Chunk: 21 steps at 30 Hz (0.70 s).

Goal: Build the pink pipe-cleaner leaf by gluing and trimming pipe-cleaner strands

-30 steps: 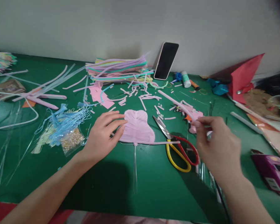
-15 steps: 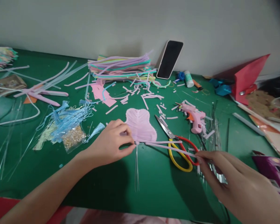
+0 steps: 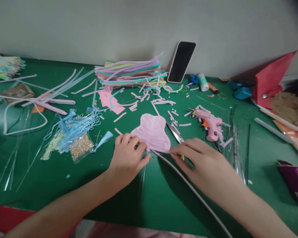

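A pale pink, waisted piece made of pipe cleaner rows (image 3: 154, 132) lies flat on the green table. My left hand (image 3: 130, 155) is over its lower left edge, with thumb and fingers closed on the piece near the base where thin wires (image 3: 143, 178) trail toward me. At its lower right corner, my right hand (image 3: 198, 158) pinches a pink pipe cleaner along the edge; the fingertips partly hide it. One long loose pipe cleaner (image 3: 196, 193) runs from the base down to the bottom right. Scissors (image 3: 174, 132) lie beside the piece, their handles mostly covered by my right hand.
A pink glue gun (image 3: 212, 127) lies to the right. Cut pipe cleaner bits and a pipe cleaner bundle (image 3: 131, 72) are behind, near a leaning phone (image 3: 181, 62). Blue tassels (image 3: 76, 122) and a bag of gold beads (image 3: 81, 147) sit on the left.
My right hand has let the long pipe cleaner's far end go and moved left to the pink piece's lower right corner. The long strand now droops toward me. My left hand stays near the base.
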Motion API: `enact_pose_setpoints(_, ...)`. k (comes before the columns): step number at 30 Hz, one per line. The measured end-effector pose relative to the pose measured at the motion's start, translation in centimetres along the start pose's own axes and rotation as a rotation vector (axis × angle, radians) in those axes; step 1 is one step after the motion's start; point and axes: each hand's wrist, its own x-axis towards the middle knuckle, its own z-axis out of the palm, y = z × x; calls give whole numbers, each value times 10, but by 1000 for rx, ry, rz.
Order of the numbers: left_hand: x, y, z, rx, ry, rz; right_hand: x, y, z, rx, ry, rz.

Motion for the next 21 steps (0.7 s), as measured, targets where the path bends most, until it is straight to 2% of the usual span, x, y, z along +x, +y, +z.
enact_pose_setpoints(2,0,0,0,-11,19,-14,26,-3,13,157,12,13)
enact_pose_setpoints(6,-1,-1,0,-10,62,-4,54,-2,39,274,-95,85)
enact_pose_setpoints(9,-2,-1,1,-18,58,-1,56,0,45,342,-129,109)
enact_pose_setpoints(14,-2,-2,2,-21,27,0,56,2,41,363,-176,104)
enact_pose_setpoints(21,-2,-3,2,-26,-18,1,59,2,45,352,-154,158)
